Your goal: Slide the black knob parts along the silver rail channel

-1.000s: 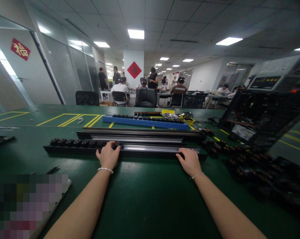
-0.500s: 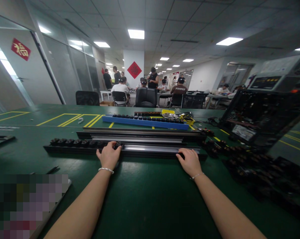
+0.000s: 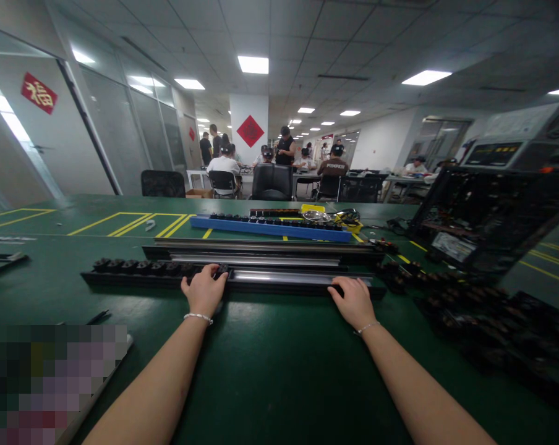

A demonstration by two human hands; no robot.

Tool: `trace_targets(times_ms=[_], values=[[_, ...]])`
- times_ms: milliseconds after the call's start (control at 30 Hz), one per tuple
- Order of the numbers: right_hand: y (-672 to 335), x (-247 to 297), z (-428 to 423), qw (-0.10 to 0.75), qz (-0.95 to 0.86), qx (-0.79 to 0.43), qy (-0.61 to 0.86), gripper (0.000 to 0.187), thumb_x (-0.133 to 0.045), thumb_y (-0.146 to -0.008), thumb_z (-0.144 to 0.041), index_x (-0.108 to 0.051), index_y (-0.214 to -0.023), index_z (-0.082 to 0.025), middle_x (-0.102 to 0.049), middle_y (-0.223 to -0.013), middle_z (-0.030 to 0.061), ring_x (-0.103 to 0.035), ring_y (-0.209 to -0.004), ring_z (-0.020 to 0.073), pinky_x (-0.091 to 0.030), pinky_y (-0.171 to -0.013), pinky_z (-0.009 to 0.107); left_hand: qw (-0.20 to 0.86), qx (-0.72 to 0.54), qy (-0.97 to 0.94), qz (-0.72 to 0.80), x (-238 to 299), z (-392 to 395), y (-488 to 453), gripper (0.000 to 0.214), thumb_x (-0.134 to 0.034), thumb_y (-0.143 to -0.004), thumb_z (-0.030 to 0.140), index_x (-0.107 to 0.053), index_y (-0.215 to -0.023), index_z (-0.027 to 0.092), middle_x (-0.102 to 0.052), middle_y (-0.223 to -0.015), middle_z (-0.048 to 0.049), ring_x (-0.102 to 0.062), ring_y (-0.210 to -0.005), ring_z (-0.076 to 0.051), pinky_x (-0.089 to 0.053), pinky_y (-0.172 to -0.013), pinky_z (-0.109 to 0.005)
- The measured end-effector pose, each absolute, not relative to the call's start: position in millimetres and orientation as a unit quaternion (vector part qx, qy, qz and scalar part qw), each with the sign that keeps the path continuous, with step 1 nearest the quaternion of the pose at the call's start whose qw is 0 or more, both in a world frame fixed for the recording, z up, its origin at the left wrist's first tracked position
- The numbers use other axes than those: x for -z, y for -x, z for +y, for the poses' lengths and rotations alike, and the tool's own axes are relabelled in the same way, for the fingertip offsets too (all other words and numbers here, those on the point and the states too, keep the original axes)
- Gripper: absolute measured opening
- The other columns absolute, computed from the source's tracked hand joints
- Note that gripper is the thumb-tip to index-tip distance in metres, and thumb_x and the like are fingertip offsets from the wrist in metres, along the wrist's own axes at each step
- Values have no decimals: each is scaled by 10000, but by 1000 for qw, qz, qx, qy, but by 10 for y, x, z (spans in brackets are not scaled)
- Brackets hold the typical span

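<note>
A long black rail (image 3: 279, 288) with a shiny silver channel lies crosswise on the green table in front of me. A row of small black parts (image 3: 143, 266) sits along its left half. My left hand (image 3: 206, 290) curls over the right end of that row, with a black part (image 3: 222, 270) at its fingertips. Around the near edge of the rail's right end, my right hand (image 3: 354, 300) is closed, thumb in front and fingers over the top. What lies under the fingers of both hands is partly hidden.
Behind the rail lie more dark rails (image 3: 261, 248) and a blue rail (image 3: 270, 230) holding black parts. Piles of black parts (image 3: 478, 321) cover the right side, near an open black case (image 3: 474, 210). A pixelated object (image 3: 52, 383) lies front left. People (image 3: 334, 164) sit farther back.
My left hand has shifted very slightly to the right along the rail, with the black part at its fingertips. My right hand stays where it was.
</note>
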State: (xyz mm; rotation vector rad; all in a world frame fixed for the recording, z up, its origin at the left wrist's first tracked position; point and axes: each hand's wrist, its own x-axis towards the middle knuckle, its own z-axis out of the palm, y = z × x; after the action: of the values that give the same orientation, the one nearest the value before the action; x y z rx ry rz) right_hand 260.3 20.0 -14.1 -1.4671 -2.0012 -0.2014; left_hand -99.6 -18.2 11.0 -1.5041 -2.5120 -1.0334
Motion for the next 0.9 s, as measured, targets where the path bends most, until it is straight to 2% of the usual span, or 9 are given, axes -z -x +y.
trace_targets(times_ms=[900], values=[[-2607, 145, 204, 322, -761, 77, 558, 251, -419, -851, -378, -607, -859, -211, -671, -991, 58, -581, -947, 215, -253, -998, 477, 21, 324, 516, -793, -121, -181, 916, 308, -515, -785, 459, -632, -993, 265, -700, -965, -53, -586, -1008, -253, -136, -1064, -574]])
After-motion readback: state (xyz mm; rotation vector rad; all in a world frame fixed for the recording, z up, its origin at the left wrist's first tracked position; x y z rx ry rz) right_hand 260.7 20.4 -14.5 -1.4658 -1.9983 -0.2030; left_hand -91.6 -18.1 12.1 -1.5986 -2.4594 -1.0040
